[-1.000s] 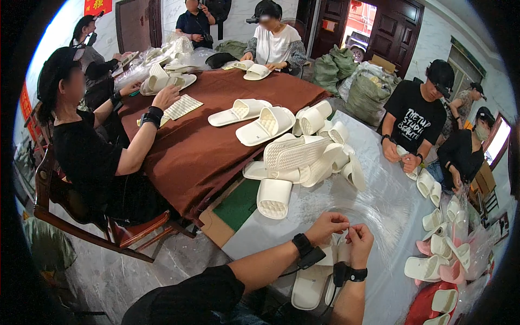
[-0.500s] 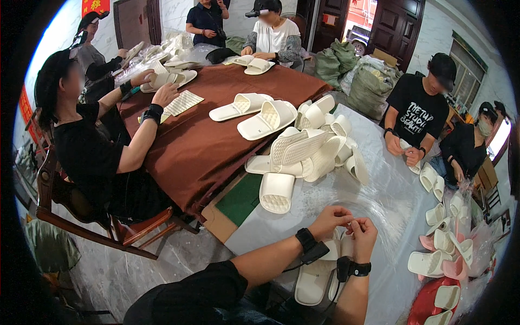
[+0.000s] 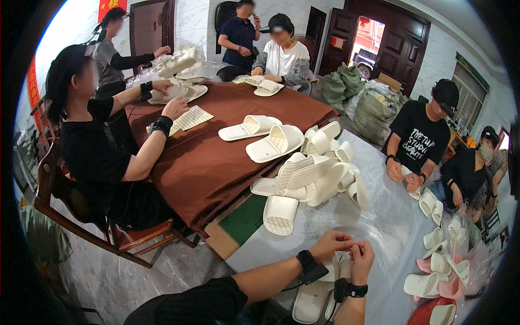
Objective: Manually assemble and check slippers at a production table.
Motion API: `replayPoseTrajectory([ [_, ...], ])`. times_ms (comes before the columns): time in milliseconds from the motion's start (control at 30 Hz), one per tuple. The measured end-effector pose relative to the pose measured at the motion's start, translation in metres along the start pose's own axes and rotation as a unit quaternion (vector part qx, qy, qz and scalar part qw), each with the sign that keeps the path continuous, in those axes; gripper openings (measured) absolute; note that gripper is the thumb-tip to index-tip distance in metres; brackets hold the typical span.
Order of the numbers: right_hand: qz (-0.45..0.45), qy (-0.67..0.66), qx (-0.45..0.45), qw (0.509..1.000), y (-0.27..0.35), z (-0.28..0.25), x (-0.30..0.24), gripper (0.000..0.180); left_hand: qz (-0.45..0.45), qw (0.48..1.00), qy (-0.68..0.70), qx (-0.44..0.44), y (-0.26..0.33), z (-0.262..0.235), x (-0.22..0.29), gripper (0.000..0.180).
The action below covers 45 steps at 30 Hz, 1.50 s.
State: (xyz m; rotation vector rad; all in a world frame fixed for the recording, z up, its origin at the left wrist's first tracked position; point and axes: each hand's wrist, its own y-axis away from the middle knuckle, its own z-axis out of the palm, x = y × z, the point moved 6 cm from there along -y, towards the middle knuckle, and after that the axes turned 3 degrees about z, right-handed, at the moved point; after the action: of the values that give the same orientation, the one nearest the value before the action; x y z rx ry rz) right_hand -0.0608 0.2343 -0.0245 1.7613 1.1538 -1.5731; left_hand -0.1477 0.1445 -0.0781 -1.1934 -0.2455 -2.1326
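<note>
Just above the near edge of the grey-covered table, my left hand [image 3: 329, 247] and my right hand [image 3: 362, 262] meet, fingertips pinched close together. Whatever they hold, if anything, is too small to make out. Beneath them lies a pair of cream slide slippers [image 3: 310, 304], partly covered by my wrists and hands. Beyond my left hand a single cream slipper [image 3: 280, 214] rests with its opening toward me. A loose heap of cream slippers [image 3: 325, 181] is piled farther back, some on their sides with textured soles showing.
The brown-clothed table [image 3: 189, 168] adjoins on the left, with a slipper pair [image 3: 275, 143] near its edge. Cream and pink slippers [image 3: 428, 284] line the right side beside clear plastic wrap [image 3: 479, 265]. Co-workers sit around both tables. Stuffed sacks [image 3: 374, 108] stand behind.
The whole view has tilted upward, so the tables and slippers appear lower. My hands stay pinched together over the slipper pair. A co-worker at far left has raised an arm.
</note>
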Motion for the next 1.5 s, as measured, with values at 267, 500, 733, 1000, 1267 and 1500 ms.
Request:
replayPoseTrajectory([
  [267, -0.02, 0.012, 0.007, 1.0, -0.001, 0.0, -0.001, 0.008, 0.007, 1.0, 0.015, -0.017, -0.003, 0.004, 0.004, 0.022],
  [500, -0.01, 0.01, 0.01, 1.0, -0.004, 0.0, 0.006, 0.007, -0.016, 1.0, -0.007, 0.016, -0.001, -0.002, 0.001, 0.017],
  [733, -0.006, -0.039, 0.006, 0.999, -0.003, 0.002, -0.004, 0.005, 0.012, 1.0, 0.027, 0.008, -0.003, 0.0, 0.003, 0.018],
  [1000, -0.048, 0.058, 0.019, 0.997, 0.0, -0.001, -0.005, 0.01, 0.003, 0.999, 0.003, 0.043, 0.001, -0.002, 0.003, 0.017],
  [1267, -0.032, 0.051, 0.019, 0.998, -0.001, -0.001, -0.006, 0.011, 0.016, 0.998, 0.022, 0.047, -0.004, -0.004, 0.0, 0.015],
  [1500, -0.033, 0.053, 0.016, 0.998, -0.001, 0.0, -0.004, 0.01, -0.01, 1.0, -0.01, 0.024, -0.002, -0.001, 0.003, 0.015],
])
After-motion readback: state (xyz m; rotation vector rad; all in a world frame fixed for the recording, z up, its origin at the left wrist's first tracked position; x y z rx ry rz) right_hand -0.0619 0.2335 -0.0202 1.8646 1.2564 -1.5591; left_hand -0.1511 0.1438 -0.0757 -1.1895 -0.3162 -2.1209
